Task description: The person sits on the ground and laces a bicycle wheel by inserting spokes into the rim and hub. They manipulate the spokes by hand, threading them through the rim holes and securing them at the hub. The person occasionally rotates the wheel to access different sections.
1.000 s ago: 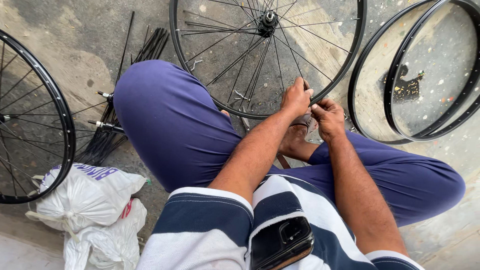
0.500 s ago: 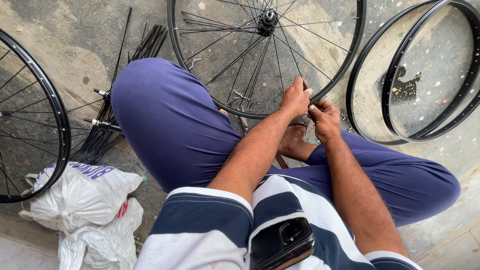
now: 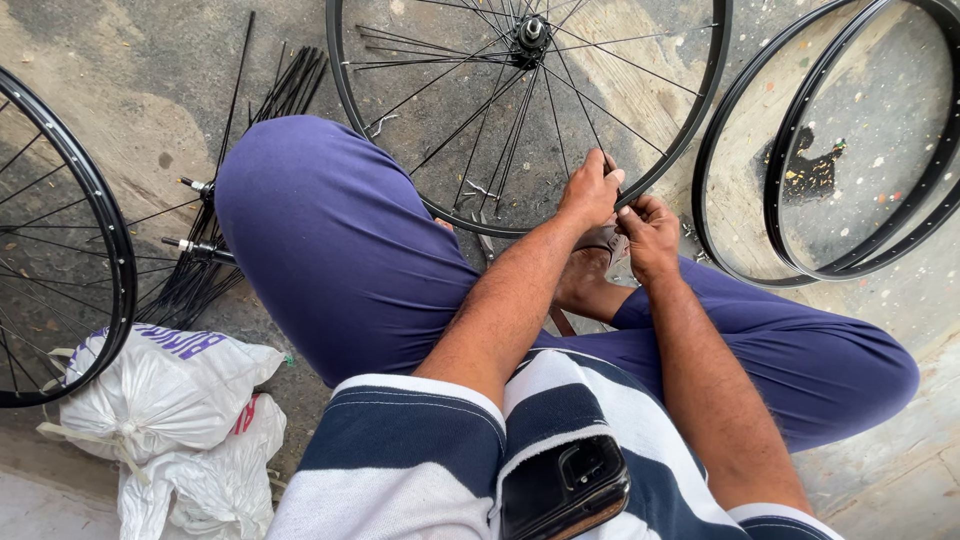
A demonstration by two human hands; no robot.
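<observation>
1. On the concrete floor [image 3: 120, 90], a person sits cross-legged in purple trousers and a striped shirt, a phone [image 3: 565, 487] tucked at the chest.
2. The wheel [image 3: 700, 120], black-rimmed with thin spokes [image 3: 470, 120] running to a central hub [image 3: 530, 32], lies ahead of the knees, its near rim edge at the hands.
3. The left hand [image 3: 590, 190] rests curled over the near rim, fingers closed around the rim or a spoke end; which one cannot be told.
4. The right hand [image 3: 650, 232] sits just beside it, touching the left, fingers pinched narrow on something small at the rim. The item itself is hidden.
5. Handling judgement: the wheel looks light and stiff at the rim. The spokes appear thin and springy, likely to bend if loaded sideways. The rim is the sound place to grip; spoke ends want a fingertip pinch only.
6. Two bare rims [image 3: 800, 230], unspoked, lie overlapped to the right, near the wheel but apart from it.
7. A second wheel [image 3: 115, 260] lies at far left, partly out of frame.
8. A bundle of loose spokes [image 3: 200, 280] lies beside the left knee, with two axle-like parts [image 3: 195, 245] on it.
9. Two white sacks [image 3: 160, 390], tied shut, sit at lower left, touching the second wheel.
</observation>
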